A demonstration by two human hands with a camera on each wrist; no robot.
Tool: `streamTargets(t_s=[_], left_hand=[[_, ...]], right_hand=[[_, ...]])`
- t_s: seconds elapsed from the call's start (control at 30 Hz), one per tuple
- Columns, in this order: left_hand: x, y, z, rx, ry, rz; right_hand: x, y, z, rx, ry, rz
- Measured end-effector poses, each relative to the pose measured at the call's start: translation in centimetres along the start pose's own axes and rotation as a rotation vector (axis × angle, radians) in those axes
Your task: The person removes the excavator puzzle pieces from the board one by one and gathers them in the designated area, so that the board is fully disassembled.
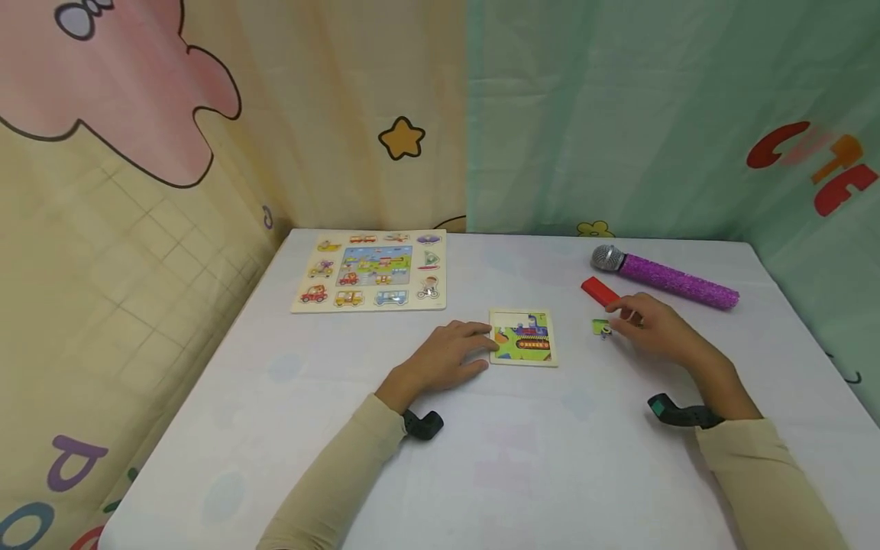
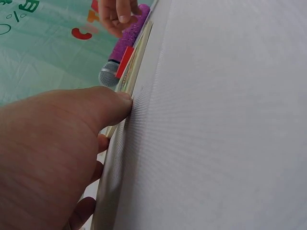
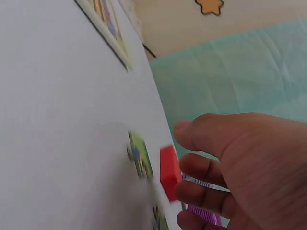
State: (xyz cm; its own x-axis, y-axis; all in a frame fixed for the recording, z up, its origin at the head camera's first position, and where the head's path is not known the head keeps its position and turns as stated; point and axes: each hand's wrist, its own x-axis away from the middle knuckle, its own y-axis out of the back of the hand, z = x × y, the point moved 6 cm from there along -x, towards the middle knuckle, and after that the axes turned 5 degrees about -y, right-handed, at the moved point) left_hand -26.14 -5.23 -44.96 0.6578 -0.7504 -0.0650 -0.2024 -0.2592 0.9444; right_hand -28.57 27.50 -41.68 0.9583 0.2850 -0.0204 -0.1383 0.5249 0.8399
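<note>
A pastel curtain (image 1: pixel 536 114) backs the white table (image 1: pixel 550 473). Left of the digger puzzle (image 1: pixel 521 336), a left hand (image 1: pixel 447 355) rests relaxed fingers against its edge; a careless push there could skew the board. It lies flat, roughly square, without a clear long axis, its printed tracks facing the person. Right of it, green pieces (image 3: pixel 142 155) and a red block (image 1: pixel 597 289) lie near the right hand (image 1: pixel 656 328), its fingers loose and empty.

a white-covered counter (image 1: pixel 227 405) before a cream hanging (image 1: pixel 330 99) with an orange star (image 1: pixel 402 139), beside a pale green hanging (image 1: pixel 605 130)
</note>
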Motion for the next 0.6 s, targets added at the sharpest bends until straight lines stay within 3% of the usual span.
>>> streamTargets(t_s=[0.13, 0.3, 0.4, 0.6], left_hand=[[0.0, 0.1, -0.1, 0.013, 0.008, 0.001], [0.0, 0.0, -0.4, 0.02, 0.007, 0.002], [0.0, 0.0, -0.4, 0.013, 0.009, 0.005], [0.0, 0.2, -0.3, -0.007, 0.014, 0.005]], right_hand=[[-2.0, -2.4, 3.8, 0.031, 0.104, 0.098], [-4.4, -5.3, 7.2, 0.192, 0.209, 0.123], [-5.6, -6.2, 8.1, 0.236, 0.198, 0.128], [-7.0, -6.6, 8.9, 0.215, 0.148, 0.201]])
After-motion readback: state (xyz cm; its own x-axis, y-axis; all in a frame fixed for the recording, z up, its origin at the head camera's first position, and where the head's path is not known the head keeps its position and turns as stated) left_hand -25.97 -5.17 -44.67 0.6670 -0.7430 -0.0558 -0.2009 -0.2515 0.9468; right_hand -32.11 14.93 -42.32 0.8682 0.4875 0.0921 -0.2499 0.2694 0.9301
